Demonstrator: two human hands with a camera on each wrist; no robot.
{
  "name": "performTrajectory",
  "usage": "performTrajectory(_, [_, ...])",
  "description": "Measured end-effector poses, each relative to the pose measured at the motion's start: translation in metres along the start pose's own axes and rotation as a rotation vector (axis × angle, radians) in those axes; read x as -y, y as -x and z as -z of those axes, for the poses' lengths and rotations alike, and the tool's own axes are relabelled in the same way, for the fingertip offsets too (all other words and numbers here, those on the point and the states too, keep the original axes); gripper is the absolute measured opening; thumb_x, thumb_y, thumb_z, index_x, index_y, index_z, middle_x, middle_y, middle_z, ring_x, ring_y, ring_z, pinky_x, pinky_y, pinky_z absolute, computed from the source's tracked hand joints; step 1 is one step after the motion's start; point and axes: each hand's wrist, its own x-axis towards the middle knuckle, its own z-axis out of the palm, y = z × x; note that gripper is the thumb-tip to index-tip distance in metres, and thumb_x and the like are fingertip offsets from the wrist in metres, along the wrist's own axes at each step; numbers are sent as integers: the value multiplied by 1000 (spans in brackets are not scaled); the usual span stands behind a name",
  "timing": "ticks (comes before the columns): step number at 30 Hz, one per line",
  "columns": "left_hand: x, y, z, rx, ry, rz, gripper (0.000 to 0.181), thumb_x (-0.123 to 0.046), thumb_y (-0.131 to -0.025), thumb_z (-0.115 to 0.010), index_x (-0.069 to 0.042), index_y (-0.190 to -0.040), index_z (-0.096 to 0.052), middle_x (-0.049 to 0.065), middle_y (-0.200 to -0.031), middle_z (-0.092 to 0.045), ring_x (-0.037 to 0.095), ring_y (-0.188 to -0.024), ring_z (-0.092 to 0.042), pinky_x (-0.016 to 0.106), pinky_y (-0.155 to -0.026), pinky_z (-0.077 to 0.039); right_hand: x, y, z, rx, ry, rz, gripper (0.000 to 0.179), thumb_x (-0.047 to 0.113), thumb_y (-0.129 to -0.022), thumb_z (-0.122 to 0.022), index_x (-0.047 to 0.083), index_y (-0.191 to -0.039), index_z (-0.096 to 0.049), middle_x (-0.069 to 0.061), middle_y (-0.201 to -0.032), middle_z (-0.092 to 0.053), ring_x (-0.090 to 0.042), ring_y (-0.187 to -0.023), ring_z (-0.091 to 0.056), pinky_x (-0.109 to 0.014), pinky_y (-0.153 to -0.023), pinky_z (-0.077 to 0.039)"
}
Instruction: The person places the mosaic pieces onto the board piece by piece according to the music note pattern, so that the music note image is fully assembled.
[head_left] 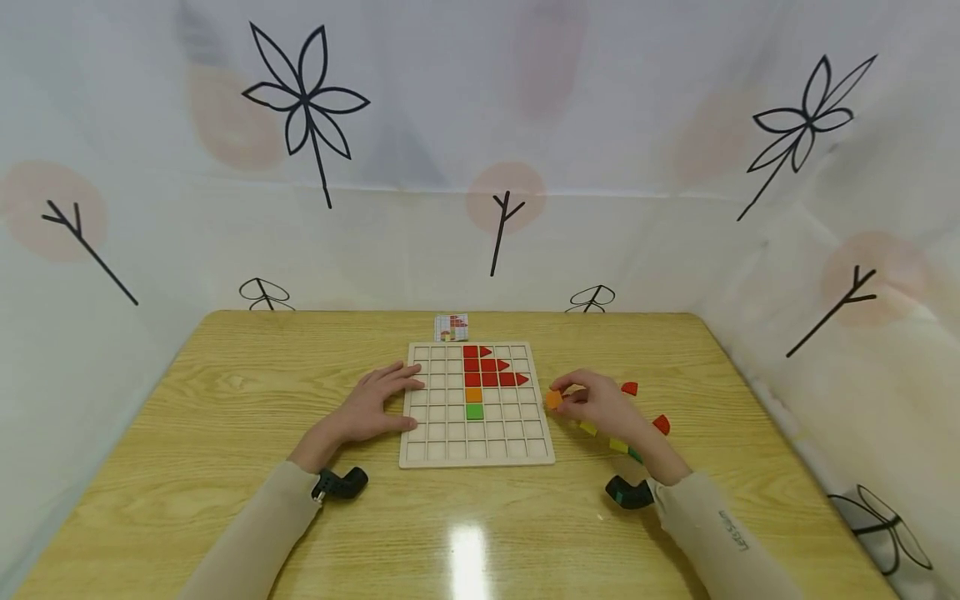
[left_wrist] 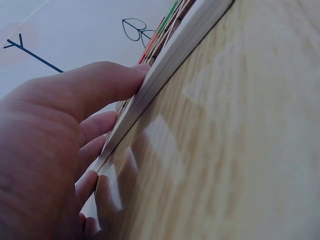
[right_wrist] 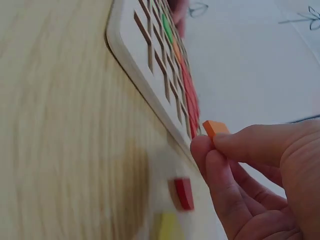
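Observation:
A wooden grid board (head_left: 442, 452) lies on the table with red squares and pointed red pieces in its upper rows. Below them in one column sit an orange square (head_left: 474, 395) and a green square (head_left: 475, 412). My left hand (head_left: 372, 407) rests at the board's left edge, fingers spread; in the left wrist view the thumb (left_wrist: 112, 82) touches the rim. Just off the board's right edge, my right hand (head_left: 600, 403) pinches an orange block (right_wrist: 215, 128) between thumb and fingertips, raised above the table in the right wrist view.
Loose pieces lie around and partly under the right forearm: red quarter-rounds (head_left: 661, 424), yellow blocks (head_left: 618, 446) and a green one (head_left: 635, 455). A small printed pattern card (head_left: 452, 327) lies behind the board. A patterned cloth (head_left: 405, 250) hangs behind the table.

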Motion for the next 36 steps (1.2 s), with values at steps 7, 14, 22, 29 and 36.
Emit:
performTrajectory(7, [0,0,-1,1,-2,3,61,-41,-89,-73,-14,-141,-57,7,-159,-36,36,-148,-20,64,-114,-12,11,-7,-28,33,22,10,28,1,-89,-73,2,-116,-67,-17,-121,-62,-23,-96,-68,-27,-76,-56])
performTrajectory(14, [-2,0,0,-3,-4,3,61,-40,-89,-73,-13,-141,-57,8,-158,-36,36,-148,-20,64,-113,-12,23,-14,-50,75,44,75,26,9,-87,-78,5,-111,-72,-8,-109,-67,-17,-88,-67,-27,-74,-56])
performTrajectory(22, [-2,-1,0,0,-12,9,61,-41,-89,-73,-13,-141,-57,8,-159,-36,36,-148,-20,63,-114,-12,30,-23,-70,100,106,196,24,10,-84,-81,7,-107,-75,0,-98,-69,-8,-81,-66,-26,-69,-55])
performTrajectory(29, [-1,-1,-1,-1,-11,10,61,-41,-88,-73,-14,-141,-57,8,-158,-36,36,-148,-20,63,-114,-12,38,-30,-79,157,152,146,23,13,-85,-81,9,-106,-74,5,-87,-66,-9,-76,-60,-26,-67,-52])
performTrajectory(36, [1,0,-2,-2,-7,14,61,-41,-89,-73,-13,-141,-57,7,-159,-35,36,-148,-20,64,-114,-11,41,-35,-80,233,153,100,20,16,-87,-79,14,-105,-69,6,-84,-61,-12,-76,-57,-27,-69,-49])
